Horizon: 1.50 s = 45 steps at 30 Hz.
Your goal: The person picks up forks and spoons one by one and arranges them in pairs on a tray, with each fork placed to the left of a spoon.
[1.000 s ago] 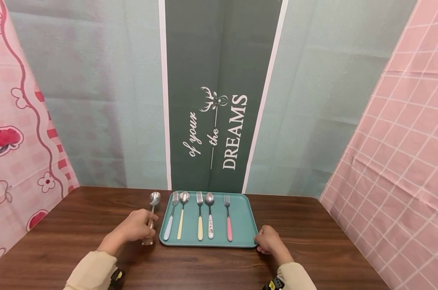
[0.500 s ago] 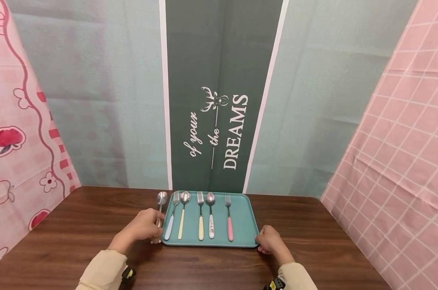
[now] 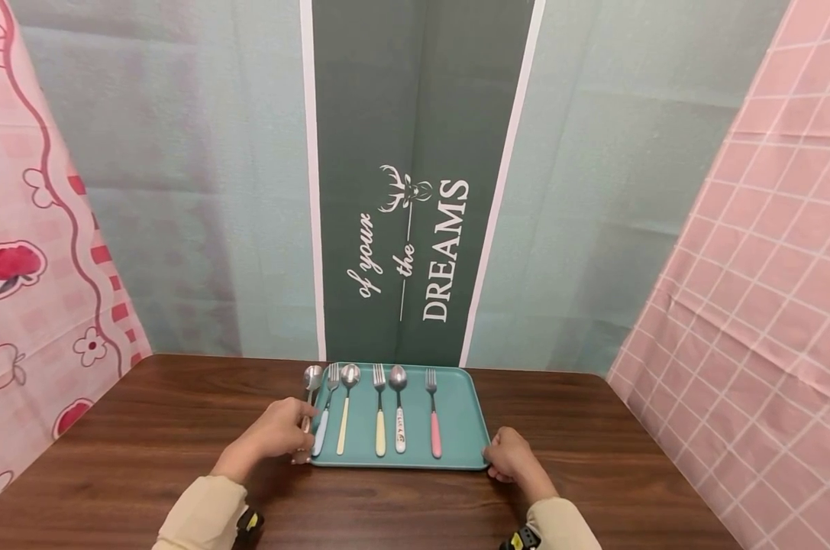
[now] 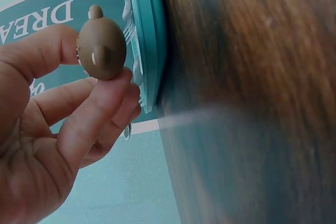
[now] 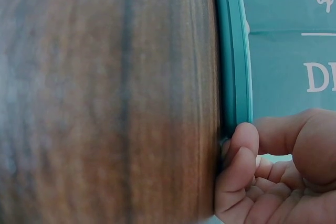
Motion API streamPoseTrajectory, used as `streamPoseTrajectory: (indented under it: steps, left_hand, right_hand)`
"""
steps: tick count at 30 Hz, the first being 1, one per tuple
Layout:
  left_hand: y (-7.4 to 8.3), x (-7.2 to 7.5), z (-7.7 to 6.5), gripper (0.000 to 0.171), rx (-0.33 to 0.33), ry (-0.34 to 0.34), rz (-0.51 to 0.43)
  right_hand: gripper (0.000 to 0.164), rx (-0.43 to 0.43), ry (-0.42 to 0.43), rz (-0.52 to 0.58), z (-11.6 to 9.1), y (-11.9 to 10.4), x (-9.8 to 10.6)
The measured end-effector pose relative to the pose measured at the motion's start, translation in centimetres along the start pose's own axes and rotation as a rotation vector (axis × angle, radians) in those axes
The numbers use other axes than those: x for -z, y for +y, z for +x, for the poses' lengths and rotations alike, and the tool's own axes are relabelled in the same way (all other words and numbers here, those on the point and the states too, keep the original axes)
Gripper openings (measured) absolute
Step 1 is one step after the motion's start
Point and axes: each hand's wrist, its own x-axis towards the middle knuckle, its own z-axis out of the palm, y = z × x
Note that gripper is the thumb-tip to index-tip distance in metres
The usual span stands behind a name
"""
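Observation:
My left hand (image 3: 284,429) grips a metal spoon (image 3: 313,376) by its handle, over the left rim of a teal tray (image 3: 463,412). The spoon's bowl points to the back, overlapping the tray's far left corner in the head view. A brown, rounded handle end (image 4: 102,48) with small knobs shows between thumb and fingers in the left wrist view. My right hand (image 3: 508,454) pinches the tray's front right corner, its thumb and fingers at the rim (image 5: 239,77) in the right wrist view.
On the tray lie a light-blue-handled fork (image 3: 321,428), a thin yellow spoon (image 3: 343,424), a yellow-handled fork (image 3: 381,431), a spoon with a patterned white handle (image 3: 400,431) and a pink-handled fork (image 3: 435,431). The dark wooden table (image 3: 387,508) meets printed cloth (image 3: 566,229) behind.
My left hand has moved right with the spoon, from the table beside the tray to its left rim. My right hand stays at the corner; the tray and its cutlery keep their places.

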Motion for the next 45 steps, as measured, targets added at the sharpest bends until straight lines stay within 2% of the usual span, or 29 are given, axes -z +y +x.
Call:
streamPoseTrajectory:
  steps: [11,15,17,22,24,26,40,45]
  left_hand:
    - [0.3,-1.0,1.1,0.05,-0.094,-0.012,0.018]
    - [0.5,-1.5,1.7,0.046,-0.126,-0.03,-0.014]
    - [0.7,-1.8,2.0,0.036,-0.136,-0.045,-0.014]
    - [1.3,-2.6,2.9,0.038,-0.148,-0.034,0.023]
    - [1.6,-2.8,3.1,0.049,-0.151,-0.03,0.018]
    - [1.8,-3.1,3.4,0.05,-0.161,-0.032,0.018]
    - [2.9,-4.7,4.6,0.049,-0.213,-0.035,0.024]
    - [3.6,-5.4,4.8,0.051,-0.191,-0.059,-0.002]
  right_hand:
    - [0.02,-0.011,0.004,0.009,-0.2,0.0,0.0]
    - [0.02,-0.016,0.008,0.009,-0.2,0.0,0.1]
    - [0.019,-0.016,0.006,0.009,-0.1,0.0,0.1]
    - [0.018,-0.021,0.008,0.007,-0.1,0.0,0.2]
    - [0.018,-0.02,0.007,0.004,0.0,0.0,0.2]
    - [0.018,-0.02,0.002,0.005,0.0,-0.1,0.2]
    - [0.017,-0.021,-0.01,0.0,0.0,-0.2,0.2]
    - [0.018,-0.02,-0.015,-0.003,0.0,-0.3,0.1]
